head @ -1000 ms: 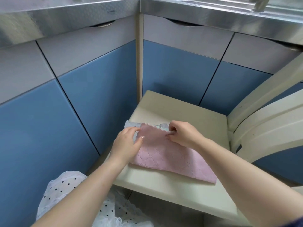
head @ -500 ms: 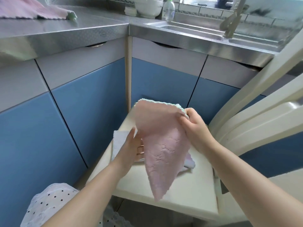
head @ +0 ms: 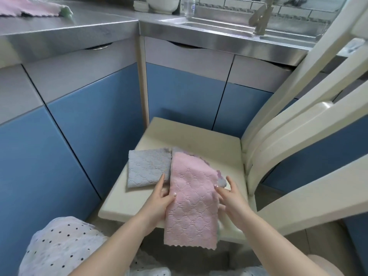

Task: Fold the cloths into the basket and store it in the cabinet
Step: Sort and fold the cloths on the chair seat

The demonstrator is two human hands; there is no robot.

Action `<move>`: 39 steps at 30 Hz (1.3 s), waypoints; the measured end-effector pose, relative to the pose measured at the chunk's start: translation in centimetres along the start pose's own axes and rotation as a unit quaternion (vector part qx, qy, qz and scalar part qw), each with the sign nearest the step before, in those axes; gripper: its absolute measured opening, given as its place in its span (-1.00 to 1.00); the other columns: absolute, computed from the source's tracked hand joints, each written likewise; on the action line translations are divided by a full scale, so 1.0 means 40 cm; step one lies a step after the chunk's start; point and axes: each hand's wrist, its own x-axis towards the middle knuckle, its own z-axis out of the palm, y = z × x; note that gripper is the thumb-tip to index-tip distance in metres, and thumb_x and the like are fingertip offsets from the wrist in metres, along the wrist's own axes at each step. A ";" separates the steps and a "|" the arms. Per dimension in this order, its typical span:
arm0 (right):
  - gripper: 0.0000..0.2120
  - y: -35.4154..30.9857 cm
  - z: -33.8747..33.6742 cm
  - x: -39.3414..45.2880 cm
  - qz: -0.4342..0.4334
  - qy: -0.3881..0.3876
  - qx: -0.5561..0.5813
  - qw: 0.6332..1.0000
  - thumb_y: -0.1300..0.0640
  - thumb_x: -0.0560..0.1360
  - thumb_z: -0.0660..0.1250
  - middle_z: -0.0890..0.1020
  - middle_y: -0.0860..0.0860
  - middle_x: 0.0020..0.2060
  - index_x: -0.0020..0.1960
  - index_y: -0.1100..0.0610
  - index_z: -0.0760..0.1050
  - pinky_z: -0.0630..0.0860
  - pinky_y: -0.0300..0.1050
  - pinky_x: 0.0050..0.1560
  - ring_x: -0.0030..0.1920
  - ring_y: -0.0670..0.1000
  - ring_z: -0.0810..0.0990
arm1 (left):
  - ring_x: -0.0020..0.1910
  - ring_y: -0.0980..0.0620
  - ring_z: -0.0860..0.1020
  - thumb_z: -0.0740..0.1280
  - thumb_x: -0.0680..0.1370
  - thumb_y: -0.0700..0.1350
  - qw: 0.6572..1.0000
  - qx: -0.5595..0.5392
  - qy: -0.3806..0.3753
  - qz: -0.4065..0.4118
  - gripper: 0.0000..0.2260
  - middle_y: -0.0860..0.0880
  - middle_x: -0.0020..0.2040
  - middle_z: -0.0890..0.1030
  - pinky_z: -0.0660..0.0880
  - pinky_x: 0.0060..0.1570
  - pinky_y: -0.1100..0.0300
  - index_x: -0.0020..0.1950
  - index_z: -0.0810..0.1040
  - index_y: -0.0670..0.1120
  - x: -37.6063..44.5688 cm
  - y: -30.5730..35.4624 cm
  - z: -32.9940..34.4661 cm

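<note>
A pink cloth (head: 192, 198) lies lengthwise on the cream chair seat (head: 191, 136), its near end hanging over the front edge. My left hand (head: 160, 200) holds its left edge, thumb on top and fingers beneath. My right hand (head: 232, 198) touches its right edge with spread fingers. A folded grey cloth (head: 147, 168) lies flat on the seat just left of the pink one. Another pink cloth (head: 29, 7) lies on the steel counter at top left. No basket is in view.
Blue cabinet doors (head: 179, 96) stand shut behind and left of the chair. The chair back (head: 298, 126) rises at the right. On the steel counter are a sink (head: 219, 28) with a tap, a bowl (head: 162, 4) and a bottle (head: 187, 5).
The pink cloth was lifted off the seat, uncovering the grey cloth, and now lies laid down lengthwise to its right. Both hands moved to its side edges. The camera tilted up.
</note>
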 end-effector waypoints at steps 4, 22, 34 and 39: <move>-0.66 0.038 -0.027 -0.041 -0.079 -0.050 -0.124 0.988 0.13 0.53 0.30 0.58 0.02 0.05 0.21 -0.17 0.31 0.54 -0.22 -0.18 -0.04 -0.05 0.63 | 0.04 0.11 0.62 0.24 0.59 -0.17 0.996 0.083 -0.037 0.021 -0.41 0.11 0.09 0.62 0.57 -0.07 0.14 0.38 0.11 0.42 -0.025 -0.022 -0.028; -0.58 0.058 -0.049 -0.078 -0.144 -0.049 -0.209 0.966 0.25 0.42 0.42 0.56 -0.30 0.00 -0.03 -0.31 0.54 0.37 -0.47 -0.44 -0.25 -0.25 0.56 | 0.32 -0.05 0.42 0.46 0.42 -0.10 0.727 0.538 0.012 0.427 -0.61 -0.12 0.40 0.37 0.37 0.30 0.08 0.24 0.57 -0.08 -0.022 -0.047 -0.089; -0.84 0.059 -0.036 -0.008 -0.113 -0.010 -0.230 0.967 0.22 0.47 0.33 0.58 0.00 -0.15 -0.24 0.12 0.64 0.45 -0.15 -0.16 -0.19 -0.05 0.53 | -0.02 0.24 0.59 0.30 0.51 -0.18 0.895 0.364 0.022 0.258 -0.74 0.26 -0.02 0.64 0.50 -0.05 0.29 0.07 0.55 0.18 0.020 0.010 -0.054; -0.58 0.044 -0.024 0.010 -0.055 0.015 -0.257 0.965 -0.05 0.51 0.25 0.39 0.02 -0.44 -0.38 0.23 0.41 0.16 -0.21 -0.37 -0.37 -0.06 0.30 | -0.12 0.00 0.57 0.17 0.56 0.21 0.947 0.294 0.051 0.121 -0.62 -0.02 -0.15 0.65 0.41 -0.15 0.10 -0.09 0.58 -0.06 0.063 0.022 -0.023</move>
